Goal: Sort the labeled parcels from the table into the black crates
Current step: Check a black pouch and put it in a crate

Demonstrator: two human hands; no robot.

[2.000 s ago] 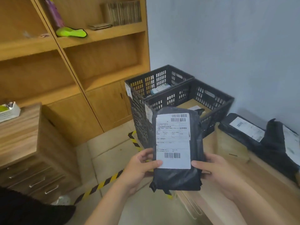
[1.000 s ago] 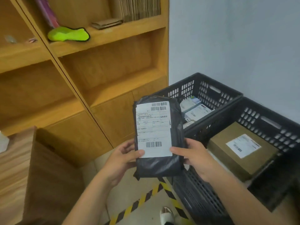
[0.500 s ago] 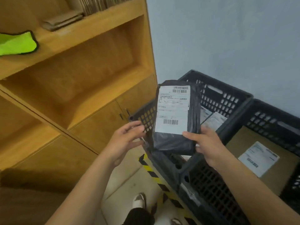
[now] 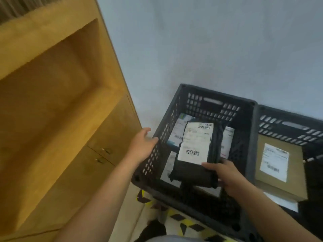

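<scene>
A black plastic-wrapped parcel (image 4: 197, 155) with a white barcode label is inside the left black crate (image 4: 216, 103), held over other labelled parcels (image 4: 176, 135) lying there. My right hand (image 4: 224, 173) grips the parcel's near right corner. Just outside the crate's left wall, my left hand (image 4: 144, 144) is empty with fingers spread. The right black crate (image 4: 286, 123) holds a brown cardboard box (image 4: 279, 165) with a white label.
A wooden shelf unit with cabinet doors (image 4: 104, 154) stands close on the left of the crates. A pale wall (image 4: 209, 49) is behind them. Yellow-black tape (image 4: 183, 222) runs along the floor at my feet.
The parcel went from raised in front of me down into the left crate. My left hand let go of it and moved out to the crate's left side.
</scene>
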